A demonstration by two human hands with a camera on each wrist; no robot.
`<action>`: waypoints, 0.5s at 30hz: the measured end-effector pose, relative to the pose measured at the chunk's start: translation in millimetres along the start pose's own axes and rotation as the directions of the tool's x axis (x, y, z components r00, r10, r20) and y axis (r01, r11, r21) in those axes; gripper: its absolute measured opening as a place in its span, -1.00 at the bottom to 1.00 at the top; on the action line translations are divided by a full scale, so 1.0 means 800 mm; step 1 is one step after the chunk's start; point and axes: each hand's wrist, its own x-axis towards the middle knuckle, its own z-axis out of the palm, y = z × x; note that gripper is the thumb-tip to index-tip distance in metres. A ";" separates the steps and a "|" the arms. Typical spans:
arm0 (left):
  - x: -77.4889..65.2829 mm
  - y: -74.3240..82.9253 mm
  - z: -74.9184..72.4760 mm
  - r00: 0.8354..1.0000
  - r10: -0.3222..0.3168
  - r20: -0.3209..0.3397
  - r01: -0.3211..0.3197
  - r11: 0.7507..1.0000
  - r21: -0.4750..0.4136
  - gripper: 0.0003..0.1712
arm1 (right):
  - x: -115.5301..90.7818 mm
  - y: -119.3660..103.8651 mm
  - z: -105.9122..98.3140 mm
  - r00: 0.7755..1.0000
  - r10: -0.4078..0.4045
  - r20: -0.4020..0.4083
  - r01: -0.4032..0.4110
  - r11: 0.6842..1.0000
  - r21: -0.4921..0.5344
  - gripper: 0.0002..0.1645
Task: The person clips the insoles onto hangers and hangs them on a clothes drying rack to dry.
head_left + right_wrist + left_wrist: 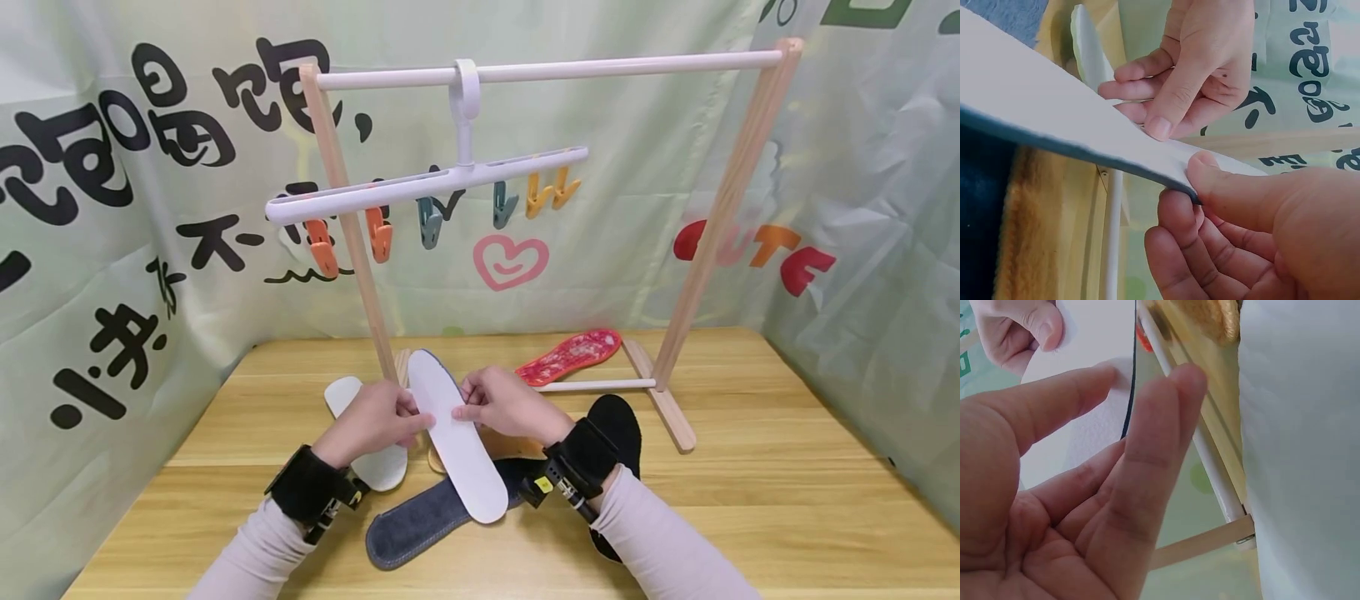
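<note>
A white insole (459, 446) with a dark edge is held up and tilted between both hands, seen from its white face. My left hand (381, 423) is at its left edge, thumb on the white face and fingers by the rim. On the opposite edge my right hand (510, 404) pinches it, thumb (1210, 178) on top and fingertips under the dark rim. Below lie a dark blue-grey insole (416, 521) and a tan insole (510, 444), both partly covered. Another white insole (386, 467) lies beside my left hand, which hides its middle.
A wooden rack (720, 217) stands behind, its lower white rod (600, 385) close past my hands. From its top bar hangs a white hanger (465, 177) with several coloured clips (430, 223). A red insole (573, 357) lies at the back; a black insole (618, 425) is partly under my right wrist.
</note>
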 end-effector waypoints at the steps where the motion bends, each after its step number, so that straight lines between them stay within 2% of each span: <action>1: 0.000 0.001 0.000 1.000 0.000 -0.005 0.000 1.000 -0.012 -0.74 | 0.000 0.000 -0.001 1.000 0.001 -0.005 -0.001 1.000 0.002 -0.75; 5: 0.001 0.002 -0.001 1.000 -0.008 -0.022 0.006 0.998 -0.055 -0.75 | 0.000 -0.001 -0.002 1.000 0.021 -0.019 -0.021 1.000 0.023 -0.76; 8: 0.002 0.001 -0.001 0.999 -0.007 -0.040 0.005 0.998 -0.056 -0.75 | 0.000 -0.001 -0.003 0.999 0.025 -0.030 -0.024 0.999 0.044 -0.77; 15: 0.004 0.001 -0.001 0.995 0.035 -0.097 -0.041 0.997 -0.061 -0.77 | -0.002 -0.003 -0.006 0.998 0.036 -0.061 -0.032 0.998 0.061 -0.80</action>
